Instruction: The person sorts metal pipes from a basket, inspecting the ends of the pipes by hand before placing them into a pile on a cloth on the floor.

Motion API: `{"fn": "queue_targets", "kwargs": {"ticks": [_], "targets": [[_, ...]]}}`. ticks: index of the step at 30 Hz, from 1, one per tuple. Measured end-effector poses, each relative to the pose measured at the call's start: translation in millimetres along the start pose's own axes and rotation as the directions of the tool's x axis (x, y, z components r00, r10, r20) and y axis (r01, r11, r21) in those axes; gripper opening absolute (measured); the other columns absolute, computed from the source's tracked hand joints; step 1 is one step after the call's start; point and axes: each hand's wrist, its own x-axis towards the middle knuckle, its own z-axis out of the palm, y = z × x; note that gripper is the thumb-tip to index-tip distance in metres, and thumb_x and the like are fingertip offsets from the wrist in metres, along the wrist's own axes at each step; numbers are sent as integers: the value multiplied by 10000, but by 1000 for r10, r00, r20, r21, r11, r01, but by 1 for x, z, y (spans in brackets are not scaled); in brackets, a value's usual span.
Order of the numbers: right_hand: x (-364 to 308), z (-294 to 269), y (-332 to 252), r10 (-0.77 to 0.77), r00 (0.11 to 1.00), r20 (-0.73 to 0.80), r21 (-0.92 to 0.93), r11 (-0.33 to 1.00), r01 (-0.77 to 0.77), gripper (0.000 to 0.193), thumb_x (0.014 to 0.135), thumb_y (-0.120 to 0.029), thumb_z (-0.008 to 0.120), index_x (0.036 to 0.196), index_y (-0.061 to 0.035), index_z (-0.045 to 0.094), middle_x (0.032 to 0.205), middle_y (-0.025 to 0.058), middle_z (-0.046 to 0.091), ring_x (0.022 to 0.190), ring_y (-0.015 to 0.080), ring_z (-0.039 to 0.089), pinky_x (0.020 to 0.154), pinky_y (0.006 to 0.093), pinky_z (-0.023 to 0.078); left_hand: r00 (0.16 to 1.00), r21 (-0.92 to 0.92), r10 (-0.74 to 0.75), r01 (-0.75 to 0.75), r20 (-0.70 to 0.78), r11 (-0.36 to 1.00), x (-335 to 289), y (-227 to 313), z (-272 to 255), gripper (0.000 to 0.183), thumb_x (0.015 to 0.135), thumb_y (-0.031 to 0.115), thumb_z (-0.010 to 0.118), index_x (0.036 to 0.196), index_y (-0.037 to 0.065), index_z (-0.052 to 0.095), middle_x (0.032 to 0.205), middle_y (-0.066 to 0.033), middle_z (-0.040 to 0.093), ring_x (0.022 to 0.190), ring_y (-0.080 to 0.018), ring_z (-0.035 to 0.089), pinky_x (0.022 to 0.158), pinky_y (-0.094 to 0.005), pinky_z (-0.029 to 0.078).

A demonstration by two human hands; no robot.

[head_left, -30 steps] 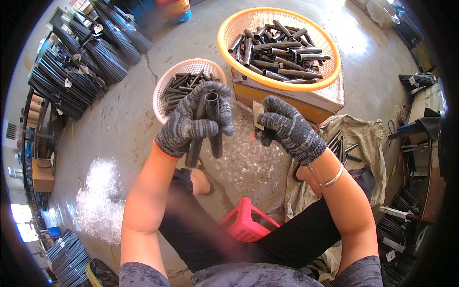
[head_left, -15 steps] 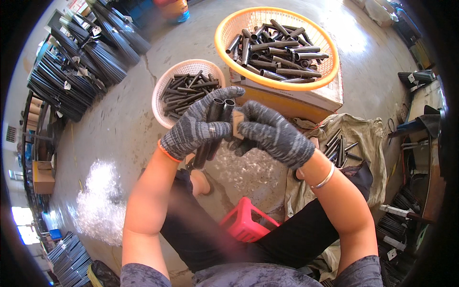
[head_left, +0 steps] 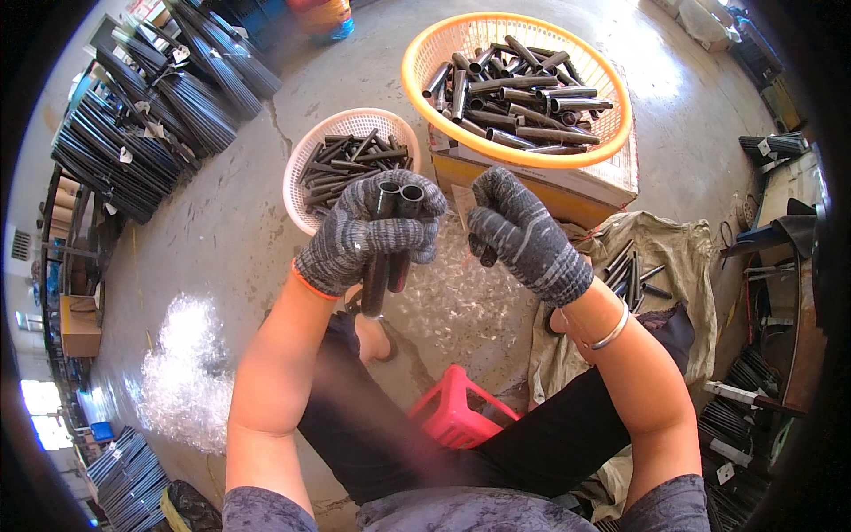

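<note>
My left hand (head_left: 372, 232), in a grey striped knit glove with an orange cuff, is closed around two black tubes (head_left: 376, 288). They stand side by side, their round open ends showing above the fingers. To the right and apart from them, my right hand (head_left: 523, 235), gloved alike, is closed on a flat tan piece (head_left: 463, 204) that sticks out toward the tubes. A dark rounded end shows below its fingers; whether it belongs to the same piece I cannot tell. Just beyond my left hand stands a pale pink basket (head_left: 294, 182) of thin black tubes.
An orange-rimmed basket (head_left: 409, 84) of wider black tubes rests on a cardboard box (head_left: 576, 191). Several tubes lie on a beige cloth sack (head_left: 683, 257) at right. A red plastic stool (head_left: 456, 412) is between my legs. Bundled rods (head_left: 115, 155) stand at far left; clear plastic film (head_left: 186, 381) lies nearer.
My hands have moved apart. The right hand with the tan piece has pulled away from the tubes to the right. My left fingers have curled around the two tubes.
</note>
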Motion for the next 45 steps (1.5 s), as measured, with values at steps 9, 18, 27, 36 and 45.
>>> {"fn": "queue_targets", "kwargs": {"ticks": [9, 18, 27, 36, 45], "targets": [[7, -14, -4, 52, 999, 12, -169, 984, -49, 212, 894, -43, 614, 1088, 5, 543, 823, 51, 583, 650, 120, 528, 633, 275, 497, 998, 65, -54, 53, 14, 997, -4, 9, 3, 264, 758, -21, 700, 1015, 4, 647, 800, -56, 656, 696, -138, 625, 619, -261, 528], [13, -23, 14, -397, 914, 90, -628, 690, 361, 174, 860, -98, 659, 986, 14, 616, 848, 185, 650, 773, 309, 636, 722, 388, 507, 989, 210, -99, 73, 112, 975, -4, 4, 4, 213, 810, -4, 695, 1018, 17, 652, 859, -4, 644, 770, -84, 592, 694, -240, 509], [21, -22, 31, -400, 916, 44, -741, 602, 298, 140, 857, -113, 627, 949, -7, 624, 839, 217, 635, 823, 418, 612, 705, 457, 485, 908, 697, 121, -389, 402, 603, 6, -16, 17, 172, 814, 86, 677, 970, 40, 621, 852, -146, 630, 771, -317, 614, 700, -369, 501], [33, -18, 13, -544, 825, -151, -746, 610, 266, 106, 857, -85, 648, 885, 14, 626, 770, 204, 649, 711, 370, 636, 649, 401, 491, 841, 772, 196, -540, 504, 334, 16, -17, 19, 181, 810, 106, 670, 977, 56, 621, 808, -135, 621, 753, -355, 614, 676, -409, 500], [38, -30, 12, -595, 742, -310, -572, 740, 354, 109, 873, -109, 673, 899, -21, 614, 744, 100, 631, 683, 261, 607, 599, 366, 481, 761, 673, 264, -648, 592, 357, 18, -11, 20, 208, 808, 102, 679, 1006, 65, 628, 849, -143, 624, 762, -340, 613, 679, -395, 504]]}}
